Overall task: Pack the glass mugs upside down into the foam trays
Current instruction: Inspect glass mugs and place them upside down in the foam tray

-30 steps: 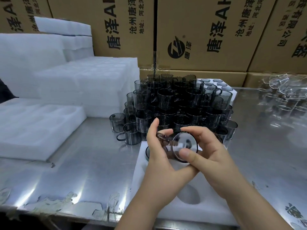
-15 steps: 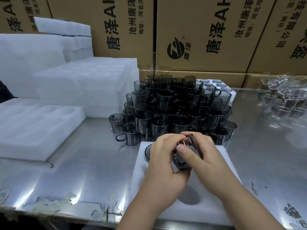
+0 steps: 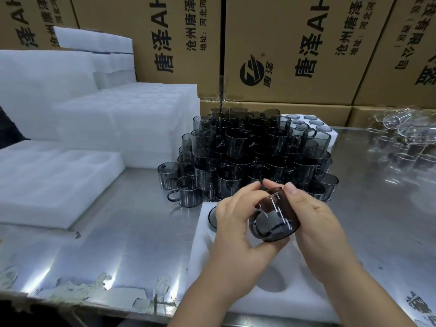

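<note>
A dark smoked-glass mug [image 3: 274, 217] is tilted in the air above a white foam tray [image 3: 203, 234]. My left hand [image 3: 238, 223] grips its left side and my right hand [image 3: 313, 218] grips its right side, thumb on the upper edge. One mug [image 3: 212, 218] sits in the tray's far-left pocket, partly hidden by my left hand. An empty round pocket [image 3: 271, 279] shows near the tray's front. A stacked pile of dark mugs [image 3: 254, 152] stands just behind the tray.
Stacks of white foam trays [image 3: 94, 119] fill the left side, with a single tray [image 3: 47, 182] lying nearer on the steel table [image 3: 122, 244]. Clear glass mugs [image 3: 405, 138] lie at the far right. Cardboard boxes [image 3: 295, 48] wall the back.
The mug has turned in my hands: its round mouth faced me a second ago, and now its side shows, tilted. Both hands shifted slightly lower over the tray.
</note>
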